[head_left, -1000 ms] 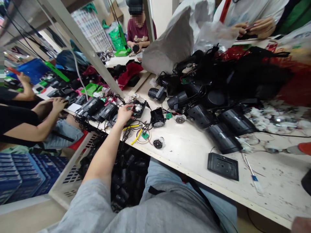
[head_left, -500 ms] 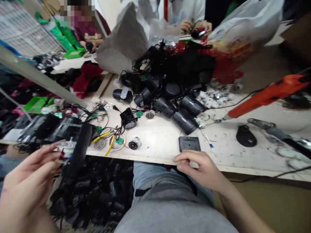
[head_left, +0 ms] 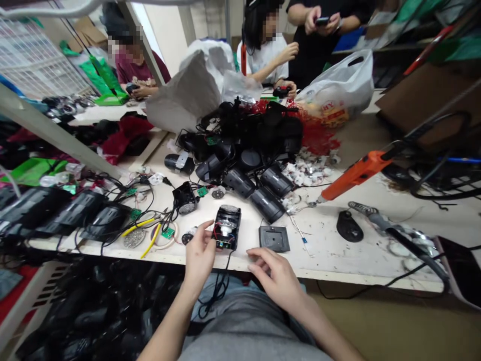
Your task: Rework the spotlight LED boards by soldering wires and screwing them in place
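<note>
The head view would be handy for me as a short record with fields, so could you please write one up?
Surface: white workbench
Centre item: opened black housing, wires and inner parts showing
Cord: hangs over the near edge
Left hand: fingers at the housing's left side; firmness of grip unclear
Right hand: loosely open, holding nothing, nearest the black square plate
Right side: orange tool
Left side: yellow-handled tool

Near the front edge of the white, smooth-looking, smudged workbench (head_left: 326, 263), the open housing (head_left: 227, 228) looks like glossy black plastic, the flat plate (head_left: 275, 238) like matt plastic. Toward the back edge, the carrier bag (head_left: 347, 93) is thin, crinkled plastic.
</note>
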### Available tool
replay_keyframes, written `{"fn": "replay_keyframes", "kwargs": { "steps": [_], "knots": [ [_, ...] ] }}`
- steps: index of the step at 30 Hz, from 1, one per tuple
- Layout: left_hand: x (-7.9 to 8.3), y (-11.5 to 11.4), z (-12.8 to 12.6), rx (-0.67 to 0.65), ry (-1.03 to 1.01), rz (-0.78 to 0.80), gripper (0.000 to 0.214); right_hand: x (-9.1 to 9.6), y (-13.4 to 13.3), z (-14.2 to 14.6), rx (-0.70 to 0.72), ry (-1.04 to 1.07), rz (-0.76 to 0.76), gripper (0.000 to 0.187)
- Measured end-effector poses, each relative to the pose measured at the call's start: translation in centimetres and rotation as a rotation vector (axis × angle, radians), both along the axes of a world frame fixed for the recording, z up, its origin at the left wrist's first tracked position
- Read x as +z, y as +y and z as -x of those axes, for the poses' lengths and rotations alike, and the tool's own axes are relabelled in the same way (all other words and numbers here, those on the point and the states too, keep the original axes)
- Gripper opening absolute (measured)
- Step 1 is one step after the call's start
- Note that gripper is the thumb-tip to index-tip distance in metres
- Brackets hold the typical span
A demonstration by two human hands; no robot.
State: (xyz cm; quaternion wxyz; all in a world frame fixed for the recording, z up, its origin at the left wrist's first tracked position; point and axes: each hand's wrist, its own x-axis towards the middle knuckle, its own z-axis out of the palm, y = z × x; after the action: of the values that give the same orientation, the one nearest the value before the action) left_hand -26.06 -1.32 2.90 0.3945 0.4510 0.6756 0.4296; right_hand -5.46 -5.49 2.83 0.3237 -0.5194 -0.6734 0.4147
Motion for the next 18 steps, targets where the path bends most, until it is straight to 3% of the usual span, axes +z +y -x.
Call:
{"fn": "replay_keyframes", "kwargs": {
  "steps": [6,12,18],
  "knots": [
    [-1.6,0.2,-1.4,-0.068,0.142,-0.043,0.044,-0.9,-0.6,1.0,0.065,-0.046,-0.003,0.018],
    [-2.7,0.0,-1.6,-0.094,0.288,-0.089,0.045,-2.1,-2.3,2.7,0.199,-0.184,0.263,0.021],
    [-3.2,0.0,-1.7,-0.093,0.283,-0.079,0.044,-3.6,-2.3,3.1,0.329,-0.071,0.411,0.058]
  ]
}}
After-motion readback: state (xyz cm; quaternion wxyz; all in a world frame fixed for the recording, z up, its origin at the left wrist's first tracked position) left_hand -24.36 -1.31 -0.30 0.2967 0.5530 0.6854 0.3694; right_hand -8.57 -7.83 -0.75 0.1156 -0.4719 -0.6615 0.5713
